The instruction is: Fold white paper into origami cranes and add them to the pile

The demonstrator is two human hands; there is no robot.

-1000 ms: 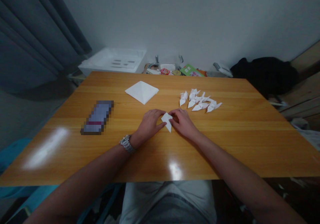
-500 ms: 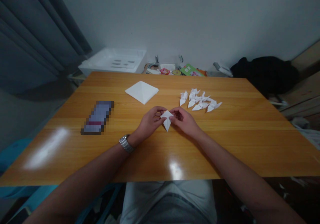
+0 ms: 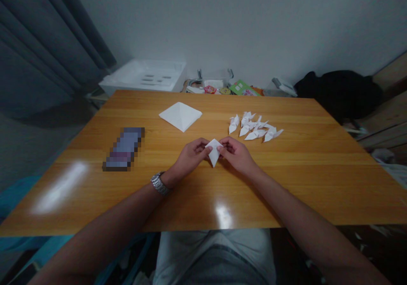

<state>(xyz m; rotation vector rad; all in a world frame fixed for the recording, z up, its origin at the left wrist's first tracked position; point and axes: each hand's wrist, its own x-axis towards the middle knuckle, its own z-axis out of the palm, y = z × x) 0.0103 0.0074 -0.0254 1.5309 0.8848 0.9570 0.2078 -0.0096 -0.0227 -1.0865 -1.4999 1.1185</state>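
Note:
Between my two hands is a small piece of folded white paper (image 3: pixel 214 154), kite-shaped with its long point toward me. My left hand (image 3: pixel 193 153), below a silver wristwatch (image 3: pixel 160 183), pinches its left edge with the thumb on top. On the other side my right hand (image 3: pixel 237 153) grips the right edge, thumb pressed on the paper's face. Fingers under the paper are partly hidden. Beyond my right hand, several folded white paper cranes (image 3: pixel 254 127) stand in a cluster. A larger white sheet (image 3: pixel 180 116) with creases lies past my left hand.
A phone (image 3: pixel 124 149), blurred out, lies on the left of the wooden table (image 3: pixel 95 192). Behind the far edge are a white plastic tray (image 3: pixel 143 75), a green packet (image 3: pixel 243 88) and other small items. A dark bundle (image 3: pixel 338 90) sits at the back right.
Both hands still hold the folded paper, with only a slight shift of the thumbs and paper. The cranes, sheet and phone stay in place.

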